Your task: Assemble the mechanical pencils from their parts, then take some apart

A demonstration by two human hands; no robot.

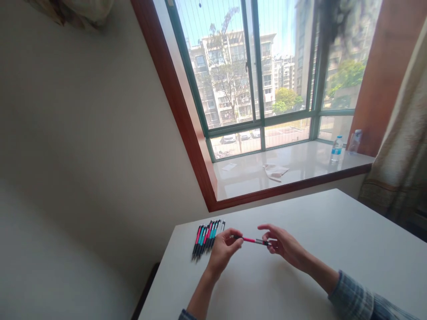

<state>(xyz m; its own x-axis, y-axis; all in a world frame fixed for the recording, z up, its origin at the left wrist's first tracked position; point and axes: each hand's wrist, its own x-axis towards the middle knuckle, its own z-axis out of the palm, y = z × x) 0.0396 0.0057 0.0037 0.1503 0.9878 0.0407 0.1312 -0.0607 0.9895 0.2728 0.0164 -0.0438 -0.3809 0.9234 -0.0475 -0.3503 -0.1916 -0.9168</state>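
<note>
Between my two hands a pink-red pen [249, 240] with a black grip and a clip end is held level above the white table [320, 222]. My left hand [224, 251] pinches its left end between thumb and fingertips. At the clip end, my right hand [282, 244] has its thumb and bent fingers around the tip, while the index finger stretches out above. Just left of my left hand lies a row of several pens [204, 240], side by side, with pink-red, teal and whitish barrels and black grips. My left hand covers part of that row.
Behind the table, a window sill [240, 184] carries a crumpled white cloth or paper [275, 172], a water bottle [336, 149] with a blue label and a second clear bottle [355, 141]. A curtain [393, 129] hangs at right. A plain wall [100, 155] borders the left side.
</note>
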